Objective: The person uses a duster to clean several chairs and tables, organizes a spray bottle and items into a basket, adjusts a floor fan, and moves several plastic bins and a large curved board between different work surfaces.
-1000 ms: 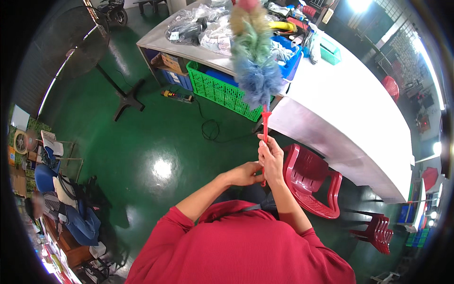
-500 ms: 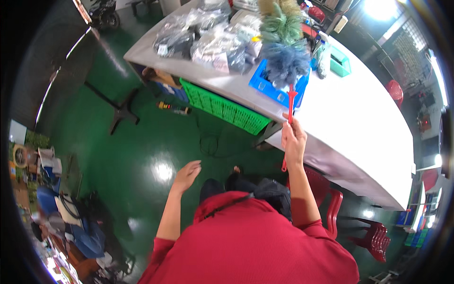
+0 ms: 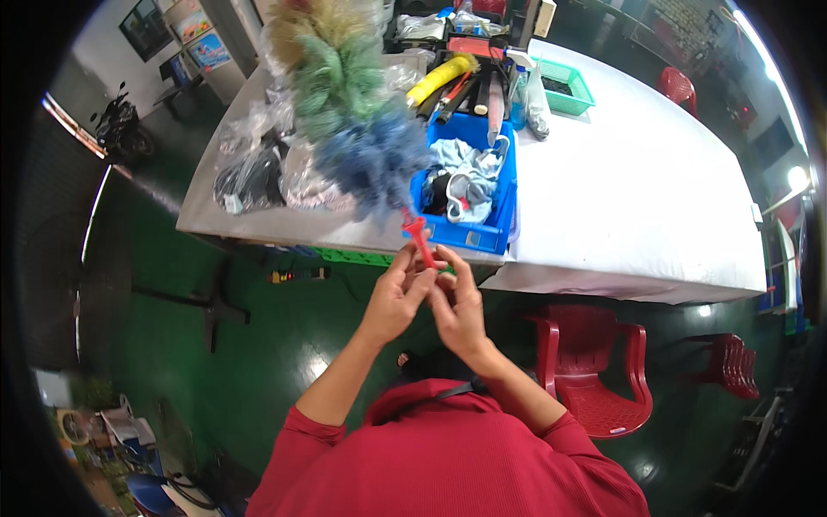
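Note:
A fluffy duster, tan, green and blue along its length, leans up and to the left over the table from its red handle. My left hand is closed round the handle, its fingers close under the collar. Beside it, my right hand also has its fingers on the handle; the lower end of the handle is hidden behind the hands. Just beyond them a blue basket stands at the table edge, with light blue and white cloths in it.
Plastic-bagged goods lie on the white table, left of the basket. Behind it are a yellow-wrapped roll, a spray bottle and a mint-green basket. A red plastic chair stands at the right; a black stand is on the green floor.
My left hand has come up from the side onto the handle beside my right hand. The duster has moved left and tilted, uncovering the blue basket. My view has shifted.

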Tool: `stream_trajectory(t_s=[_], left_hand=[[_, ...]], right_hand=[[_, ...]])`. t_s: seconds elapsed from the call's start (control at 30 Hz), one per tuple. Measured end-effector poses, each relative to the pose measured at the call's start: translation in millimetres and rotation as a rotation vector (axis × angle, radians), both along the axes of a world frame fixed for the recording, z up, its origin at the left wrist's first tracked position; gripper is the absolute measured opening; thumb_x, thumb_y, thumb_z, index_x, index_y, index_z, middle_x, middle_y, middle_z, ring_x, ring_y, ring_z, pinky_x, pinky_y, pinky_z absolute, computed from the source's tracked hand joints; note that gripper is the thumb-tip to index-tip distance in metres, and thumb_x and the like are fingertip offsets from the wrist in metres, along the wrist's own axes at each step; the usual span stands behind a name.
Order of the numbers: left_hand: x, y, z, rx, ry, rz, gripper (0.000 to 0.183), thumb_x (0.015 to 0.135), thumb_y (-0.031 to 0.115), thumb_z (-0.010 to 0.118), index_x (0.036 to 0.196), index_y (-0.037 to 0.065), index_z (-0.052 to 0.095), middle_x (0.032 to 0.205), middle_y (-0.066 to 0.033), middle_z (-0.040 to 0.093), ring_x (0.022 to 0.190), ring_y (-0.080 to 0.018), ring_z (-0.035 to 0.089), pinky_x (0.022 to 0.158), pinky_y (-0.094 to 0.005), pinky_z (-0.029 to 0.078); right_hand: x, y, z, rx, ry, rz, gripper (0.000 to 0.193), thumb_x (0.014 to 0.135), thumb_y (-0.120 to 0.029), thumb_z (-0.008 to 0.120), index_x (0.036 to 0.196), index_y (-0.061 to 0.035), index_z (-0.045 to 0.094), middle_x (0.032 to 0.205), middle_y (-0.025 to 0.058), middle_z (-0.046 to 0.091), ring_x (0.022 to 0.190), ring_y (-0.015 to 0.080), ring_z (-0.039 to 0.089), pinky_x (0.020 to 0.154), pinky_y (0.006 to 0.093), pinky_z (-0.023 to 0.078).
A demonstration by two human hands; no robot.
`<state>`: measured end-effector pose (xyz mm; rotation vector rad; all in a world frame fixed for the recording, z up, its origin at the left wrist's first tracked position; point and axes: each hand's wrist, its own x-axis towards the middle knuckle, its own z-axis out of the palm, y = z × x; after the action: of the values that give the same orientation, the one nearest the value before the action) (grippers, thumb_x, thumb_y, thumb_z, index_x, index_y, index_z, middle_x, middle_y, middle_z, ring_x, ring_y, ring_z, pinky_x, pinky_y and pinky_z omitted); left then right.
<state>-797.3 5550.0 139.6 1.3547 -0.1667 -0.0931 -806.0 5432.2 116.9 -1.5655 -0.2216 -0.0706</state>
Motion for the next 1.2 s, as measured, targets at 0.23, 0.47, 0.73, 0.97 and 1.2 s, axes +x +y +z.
stream_trajectory(t_s=[0.23,0.47,0.73,0.97,1.2], left_hand=[[103.3,-36.1,-6.0,0.0,-0.01,0.242,0.037,0.093,0.009,0.042,0.129,0.004,0.036,0.1,-0.0063,0.057,0.089,-0.0126,0.056,0.076,-0.0257,0.047],[166.1,-55.8,-3.8,0.198,0.09,0.449,0.026,0.094,0.014,0.039,0.118,0.005,0.044,0.078,-0.0003,0.054,0.046,-0.0001,0.034,0.04,-0.0144,0.026],[171.6,-90.4,2.1,0.262,0.164,0.554,0.036,0.092,0.01,0.041,0.127,0.003,0.039,0.076,-0.0025,0.054,0.045,0.0005,0.032,0.04,-0.0135,0.024],[180.8,-96.1,6.3,0.339,0.178,0.544,0.037,0.093,0.015,0.041,0.126,0.0,0.039,0.074,-0.0022,0.052,0.044,-0.0005,0.032,0.041,-0.0143,0.024],[200.1,-96.8,-4.0,0.364,0.184,0.496,0.038,0.093,0.016,0.042,0.127,0.0,0.038,0.075,-0.0032,0.052,0.045,-0.0002,0.032,0.042,-0.014,0.025]], right_hand=[[119.1,-50.7,17.1,-0.278,-0.251,0.19,0.047,0.075,-0.008,0.062,0.12,-0.009,0.049,0.098,0.0146,0.056,0.083,0.029,0.057,0.074,0.0346,0.046],[357.9,-196.2,-13.4,-0.406,-0.245,-0.285,0.015,0.083,-0.008,0.056,0.096,-0.0038,0.062,0.089,0.01,0.061,0.079,0.0173,0.061,0.063,0.0281,0.047],[525.6,-244.5,-110.1,-0.874,-0.04,-0.782,0.044,0.074,-0.019,0.062,0.117,-0.0143,0.052,0.108,0.0166,0.055,0.097,0.0343,0.054,0.083,0.0409,0.043],[572.1,-381.0,-148.7,-0.272,0.156,-0.531,0.027,0.09,-0.022,0.046,0.113,-0.0152,0.058,0.102,0.0028,0.063,0.086,0.0179,0.059,0.064,0.0303,0.048],[510.5,-428.5,-121.4,-0.314,0.093,-0.788,0.033,0.087,-0.02,0.05,0.116,-0.0051,0.054,0.109,0.0101,0.06,0.094,0.0247,0.057,0.076,0.0332,0.045]])
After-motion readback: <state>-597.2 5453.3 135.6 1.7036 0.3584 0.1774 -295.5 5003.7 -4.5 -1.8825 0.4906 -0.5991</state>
